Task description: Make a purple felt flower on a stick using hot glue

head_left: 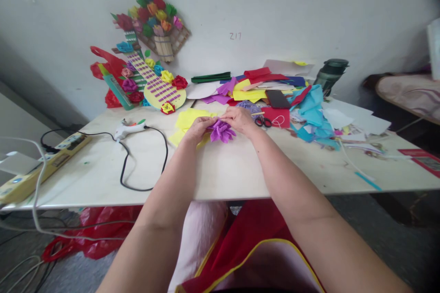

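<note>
Just beside purple flower [222, 132], yellow paper [187, 118].

A papercraft workspace: the table [233, 169] holds a glue gun [132, 130] at its left, coloured paper [252, 95] and a flower-trimmed model guitar [167, 92] along its back.

Pale wall [213, 9], small handwritten mark [235, 35] on it. Whitish table [233, 169] in front. Grey floor [79, 274] below, shadowed. Light soft.
</note>
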Available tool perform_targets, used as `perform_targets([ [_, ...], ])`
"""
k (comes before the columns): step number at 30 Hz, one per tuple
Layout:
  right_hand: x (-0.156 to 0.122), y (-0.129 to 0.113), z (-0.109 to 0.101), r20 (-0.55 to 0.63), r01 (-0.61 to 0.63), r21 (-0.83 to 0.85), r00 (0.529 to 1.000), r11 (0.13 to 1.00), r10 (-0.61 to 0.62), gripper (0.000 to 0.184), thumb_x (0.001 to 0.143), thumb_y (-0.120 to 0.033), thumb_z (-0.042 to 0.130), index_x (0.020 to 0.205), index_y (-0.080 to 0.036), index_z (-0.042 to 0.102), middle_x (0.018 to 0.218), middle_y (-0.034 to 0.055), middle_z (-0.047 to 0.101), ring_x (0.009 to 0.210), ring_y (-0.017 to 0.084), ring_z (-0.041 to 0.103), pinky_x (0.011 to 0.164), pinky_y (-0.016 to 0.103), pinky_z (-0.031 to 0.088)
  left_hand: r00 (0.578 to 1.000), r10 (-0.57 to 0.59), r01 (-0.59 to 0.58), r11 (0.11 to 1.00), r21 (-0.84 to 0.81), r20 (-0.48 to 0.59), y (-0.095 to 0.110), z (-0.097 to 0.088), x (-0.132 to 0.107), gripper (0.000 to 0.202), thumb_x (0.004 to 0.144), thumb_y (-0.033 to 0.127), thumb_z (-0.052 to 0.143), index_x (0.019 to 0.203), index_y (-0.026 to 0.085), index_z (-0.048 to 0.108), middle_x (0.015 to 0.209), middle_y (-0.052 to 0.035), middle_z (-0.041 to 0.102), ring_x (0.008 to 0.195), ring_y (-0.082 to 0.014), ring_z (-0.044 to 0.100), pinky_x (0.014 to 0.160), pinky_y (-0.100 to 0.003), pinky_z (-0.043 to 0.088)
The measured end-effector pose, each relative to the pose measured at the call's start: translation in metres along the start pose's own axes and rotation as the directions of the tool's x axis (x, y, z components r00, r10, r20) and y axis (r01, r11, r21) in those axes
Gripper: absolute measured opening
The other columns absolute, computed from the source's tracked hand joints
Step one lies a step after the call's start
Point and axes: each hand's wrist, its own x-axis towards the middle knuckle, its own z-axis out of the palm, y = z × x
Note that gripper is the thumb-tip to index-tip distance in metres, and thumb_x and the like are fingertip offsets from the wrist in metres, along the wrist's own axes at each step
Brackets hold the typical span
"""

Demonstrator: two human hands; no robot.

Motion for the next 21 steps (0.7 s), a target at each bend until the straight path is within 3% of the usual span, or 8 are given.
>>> perform_targets([
  [10, -0.0010, -0.0001, 0.0001, 0.026, 0.009, -0.012, 1.000, 1.000, -0.009, 0.020, 0.086, -0.029, 0.060, 0.093, -0.023, 0.078, 0.096, 0.0057, 0.073, 0.090, 0.019, 0.063, 0.076, 0.028, 0.044, 0.999, 0.033, -0.032, 0.995, 0.090, -0.005, 0.0033, 0.0041, -0.0007, 0.039, 0.056, 0.046, 0.084, 0.066, 0.013, 0.066, 0.061, -0.0025, 0.064, 0.055, -0.0099, 0.055, 0.056, -0.023, 0.043],
  [21, -0.0031, -0.0016, -0.0055, 0.090, -0.036, 0.021, 0.995, 0.999, 0.034, 0.026, 0.089, -0.030, 0.054, 0.100, -0.021, 0.076, 0.101, 0.0062, 0.071, 0.091, 0.017, 0.062, 0.076, 0.026, 0.043, 0.996, 0.081, -0.075, 0.990, 0.123, -0.042, 0.0004, 0.0054, 0.0015, 0.028, 0.056, 0.034, 0.082, 0.066, 0.013, 0.066, 0.060, -0.0013, 0.063, 0.054, -0.0094, 0.053, 0.057, -0.024, 0.043],
])
